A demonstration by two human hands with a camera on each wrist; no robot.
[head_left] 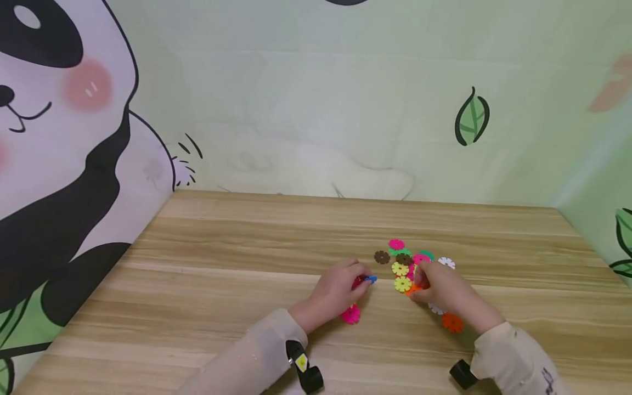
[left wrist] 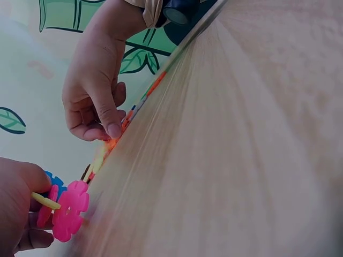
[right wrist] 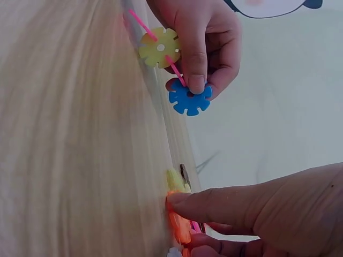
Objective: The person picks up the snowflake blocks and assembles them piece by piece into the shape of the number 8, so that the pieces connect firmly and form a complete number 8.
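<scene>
My left hand (head_left: 340, 285) pinches a small chain of interlocked plastic flower discs, held above the wooden table. In the right wrist view a blue disc (right wrist: 190, 101) sits at my fingertips, joined through a pink disc to a yellow disc (right wrist: 153, 51). Another pink disc (left wrist: 71, 211) makes the chain's far end in the left wrist view. My right hand (head_left: 446, 291) reaches into a loose pile of flower discs, its thumb and fingers around an orange disc (right wrist: 179, 225). Part of the pile is hidden under that hand.
Beside the right hand lie two yellow discs (head_left: 402, 283), brown discs (head_left: 382, 257), a pink disc (head_left: 396, 244), a white disc (head_left: 446, 263) and another orange disc (head_left: 452, 322). A printed wall (head_left: 296, 109) borders the table (head_left: 222, 274) at the back.
</scene>
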